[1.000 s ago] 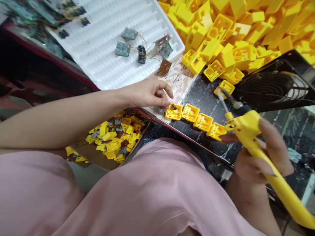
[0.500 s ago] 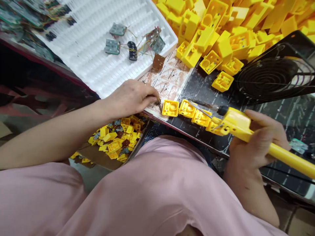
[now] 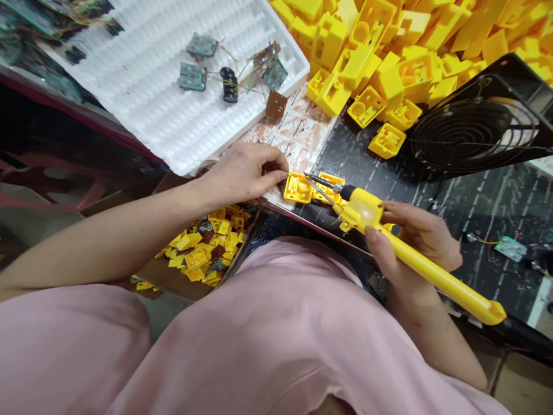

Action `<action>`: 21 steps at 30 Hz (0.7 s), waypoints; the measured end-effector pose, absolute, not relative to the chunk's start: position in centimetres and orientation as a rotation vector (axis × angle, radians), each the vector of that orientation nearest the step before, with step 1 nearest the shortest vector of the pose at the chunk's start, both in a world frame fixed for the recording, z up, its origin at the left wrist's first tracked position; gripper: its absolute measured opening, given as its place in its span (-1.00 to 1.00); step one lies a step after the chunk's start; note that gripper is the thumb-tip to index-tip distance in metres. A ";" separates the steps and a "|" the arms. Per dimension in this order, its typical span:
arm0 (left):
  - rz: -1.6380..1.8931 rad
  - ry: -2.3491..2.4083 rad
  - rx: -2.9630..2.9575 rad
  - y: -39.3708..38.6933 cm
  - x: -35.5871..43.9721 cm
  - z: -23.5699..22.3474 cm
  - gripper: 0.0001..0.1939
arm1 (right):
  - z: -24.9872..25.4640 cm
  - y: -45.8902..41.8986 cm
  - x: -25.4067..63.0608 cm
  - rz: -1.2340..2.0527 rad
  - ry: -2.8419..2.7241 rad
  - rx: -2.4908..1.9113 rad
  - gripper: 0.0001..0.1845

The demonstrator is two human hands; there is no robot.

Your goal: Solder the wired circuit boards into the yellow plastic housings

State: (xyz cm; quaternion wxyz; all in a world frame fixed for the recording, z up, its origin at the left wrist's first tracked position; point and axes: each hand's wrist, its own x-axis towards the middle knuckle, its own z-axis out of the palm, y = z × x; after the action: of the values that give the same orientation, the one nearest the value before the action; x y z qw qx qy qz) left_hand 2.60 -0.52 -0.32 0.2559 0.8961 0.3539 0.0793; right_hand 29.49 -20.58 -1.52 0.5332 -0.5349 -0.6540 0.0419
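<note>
My right hand (image 3: 421, 245) grips a yellow soldering gun (image 3: 365, 208) by its long handle, and its dark tip and thin feed tube point left. That tip lies over the leftmost small yellow plastic housing (image 3: 297, 189) at the bench edge. Beside it stands a second open housing (image 3: 332, 180), with others partly hidden behind the gun. My left hand (image 3: 253, 170) is pinched closed at the left rim of the first housing. Whatever sits between thumb and forefinger is too small to make out.
A white foam tray (image 3: 173, 109) holds circuit boards (image 3: 193, 76) with wires. Yellow housings (image 3: 337, 75) are heaped at the back, near a black fan (image 3: 466, 129). Below the edge, a carton (image 3: 173, 279) contains yellow pieces. Another circuit board (image 3: 510, 249) lies at right.
My right hand has brought the soldering gun left, its tip now over the leftmost housing. My left hand has shifted slightly right, to the housing's rim.
</note>
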 end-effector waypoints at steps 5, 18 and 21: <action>0.158 0.962 2.658 -1.2 3.6 -0.2 -0.63 | -1.4 -20.1 29.1 0.001 -1.667 -1.174 -0.50; -0.059 0.887 3.052 -2.3 5.3 0.6 -0.48 | 0.0 -20.6 28.1 -0.046 -1.816 -1.258 -0.67; -0.063 0.886 3.086 -2.4 5.4 0.6 -0.48 | 0.3 -20.3 28.1 -0.084 -1.884 -1.227 -0.65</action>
State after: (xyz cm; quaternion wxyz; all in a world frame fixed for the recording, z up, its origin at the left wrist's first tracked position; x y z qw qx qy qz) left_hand 5.43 -2.39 0.64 -0.0349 0.9604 0.2756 -0.0197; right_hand 28.08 -20.31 0.27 0.4312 -0.4921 -0.7555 -0.0337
